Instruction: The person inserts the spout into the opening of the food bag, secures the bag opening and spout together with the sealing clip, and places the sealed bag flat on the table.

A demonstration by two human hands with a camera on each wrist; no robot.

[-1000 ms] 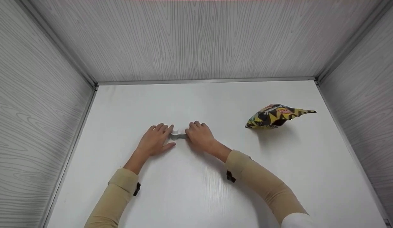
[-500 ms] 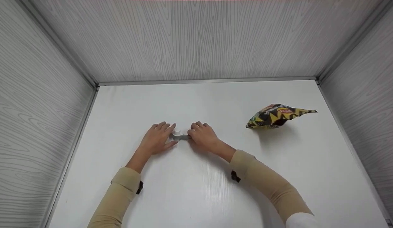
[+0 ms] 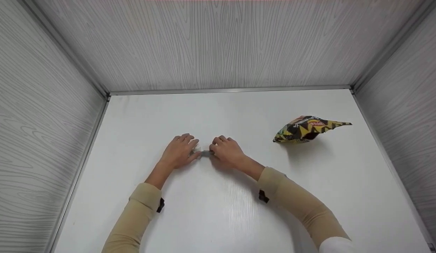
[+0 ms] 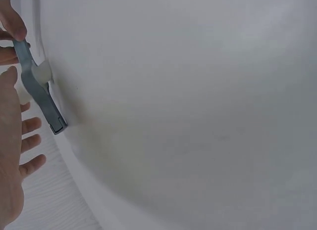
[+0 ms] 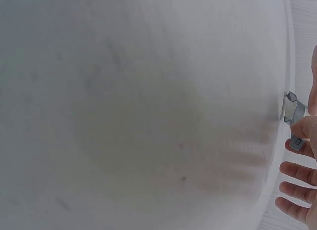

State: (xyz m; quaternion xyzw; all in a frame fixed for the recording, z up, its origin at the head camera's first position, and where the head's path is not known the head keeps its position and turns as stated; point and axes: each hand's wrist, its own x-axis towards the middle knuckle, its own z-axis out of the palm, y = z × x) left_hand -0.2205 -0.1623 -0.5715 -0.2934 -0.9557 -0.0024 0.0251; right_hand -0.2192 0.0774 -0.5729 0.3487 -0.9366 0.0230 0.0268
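Note:
A grey bag clip with a white round spout part lies between the two hands, close over the white table. My right hand pinches one end of it between thumb and forefinger; its other fingers stretch out loosely in the right wrist view. My left hand closes its thumb and forefinger round the white part, its remaining fingers nearly straight. In the left wrist view the grey strip curves around the white piece, with its far end sticking out past the left fingers. From the head, the left hand hides that end.
A black and yellow printed snack bag stands on the table to the right, its torn mouth gaping toward me. Grey wood-grain panels wall in the white tabletop at the back and both sides.
My left hand has moved right and closed in over the white part, covering the clip's left end. My right hand has shifted slightly right with the clip. The snack bag stays put.

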